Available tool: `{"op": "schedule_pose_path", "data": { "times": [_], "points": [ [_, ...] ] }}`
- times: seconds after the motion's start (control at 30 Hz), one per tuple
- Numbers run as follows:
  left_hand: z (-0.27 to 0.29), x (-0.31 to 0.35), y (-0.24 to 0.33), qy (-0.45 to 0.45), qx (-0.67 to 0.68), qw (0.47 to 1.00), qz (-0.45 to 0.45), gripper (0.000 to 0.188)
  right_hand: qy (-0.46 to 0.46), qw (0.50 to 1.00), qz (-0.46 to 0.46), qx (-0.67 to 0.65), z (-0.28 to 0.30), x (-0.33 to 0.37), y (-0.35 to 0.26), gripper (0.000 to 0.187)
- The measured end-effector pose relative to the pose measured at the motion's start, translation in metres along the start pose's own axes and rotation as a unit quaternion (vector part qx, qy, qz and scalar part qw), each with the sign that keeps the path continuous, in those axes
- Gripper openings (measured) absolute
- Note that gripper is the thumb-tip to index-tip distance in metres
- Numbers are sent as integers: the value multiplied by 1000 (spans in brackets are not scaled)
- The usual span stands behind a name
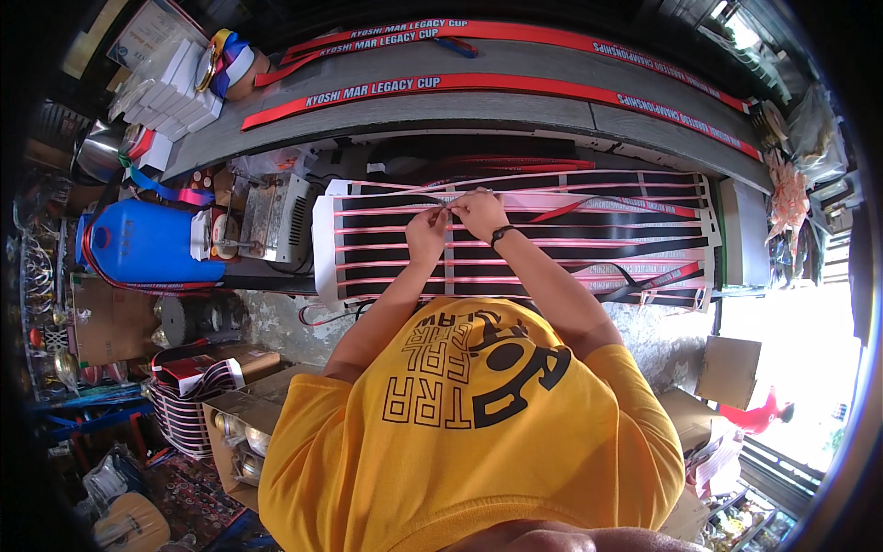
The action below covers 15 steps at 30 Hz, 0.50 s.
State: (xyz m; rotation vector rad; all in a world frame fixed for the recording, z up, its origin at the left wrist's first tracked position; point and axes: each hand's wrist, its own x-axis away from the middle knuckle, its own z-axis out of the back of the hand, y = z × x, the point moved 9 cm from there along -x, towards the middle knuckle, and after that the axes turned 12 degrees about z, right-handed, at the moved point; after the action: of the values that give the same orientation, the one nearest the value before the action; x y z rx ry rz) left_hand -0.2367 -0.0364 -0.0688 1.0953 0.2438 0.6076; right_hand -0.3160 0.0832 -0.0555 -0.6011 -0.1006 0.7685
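A wide printed sheet [327,253] lies across the work surface in front of me, banded with black stripes and pale pink-edged strips. Over its upper middle part, my left hand [427,236] is closed with thumb and fingers pinched together. My right hand [481,216], with a dark band on the wrist, is also pinched and meets the left fingertips. Whatever the fingertips hold is too small to make out; a pale strip runs beside them. Loose red printed ribbon [561,211] lies on the sheet right of my hands, and a black-and-red ribbon [635,283] at its lower right.
Behind the sheet, a grey shelf [515,63] carries long red printed ribbons [501,83], with stacked white boxes [177,87] at its left. Left of the sheet stand a metal-cased machine [280,219] and a blue plastic container [147,241]. Cardboard boxes [246,405] stand low on the left.
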Motion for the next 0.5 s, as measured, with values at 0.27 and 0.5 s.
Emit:
{"op": "schedule_pose_path", "data": {
  "times": [0.27, 0.5],
  "points": [
    [3, 1, 7, 1, 2, 1000, -3, 24, 12, 1000, 17, 4, 1, 0, -3, 13],
    [4, 0, 6, 6, -13, 1000, -2, 22, 17, 999, 27, 14, -1, 0, -5, 13]
  ]
}}
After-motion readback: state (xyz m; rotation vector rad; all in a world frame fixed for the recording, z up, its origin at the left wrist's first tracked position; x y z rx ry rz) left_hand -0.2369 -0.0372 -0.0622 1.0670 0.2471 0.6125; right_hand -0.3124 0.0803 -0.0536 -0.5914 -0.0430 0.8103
